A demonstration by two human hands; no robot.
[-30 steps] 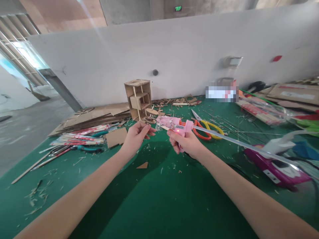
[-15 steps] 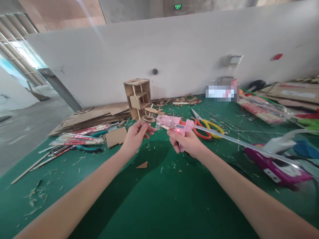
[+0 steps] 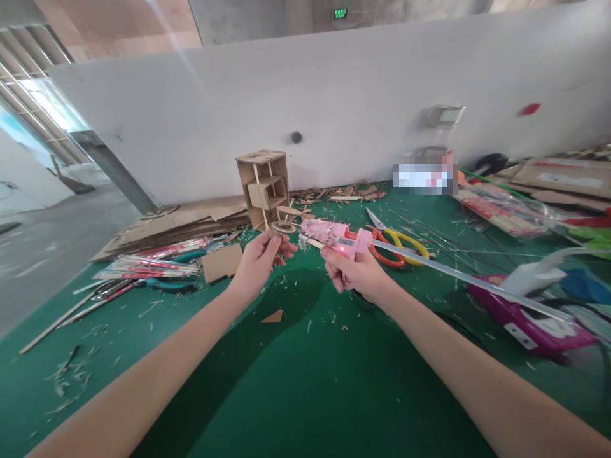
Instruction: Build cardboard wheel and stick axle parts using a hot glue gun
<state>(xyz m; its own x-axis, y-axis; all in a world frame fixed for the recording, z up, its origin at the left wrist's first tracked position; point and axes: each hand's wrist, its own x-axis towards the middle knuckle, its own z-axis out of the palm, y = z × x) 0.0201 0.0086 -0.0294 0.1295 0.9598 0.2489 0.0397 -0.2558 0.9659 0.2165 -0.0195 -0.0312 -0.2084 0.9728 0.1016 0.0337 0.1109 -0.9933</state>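
Up front, right hand [image 3: 356,275] fingers grip a pink glue gun [image 3: 334,236], red light glowing.

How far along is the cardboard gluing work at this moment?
Done: a small cardboard shelf model stands assembled at the back of the green table. In hand: the right hand grips a pink glue gun, its red light on, nozzle aimed at a small cardboard piece pinched by the left hand. Left: that piece is apart from the model, and cut scraps and scissors lie loose.
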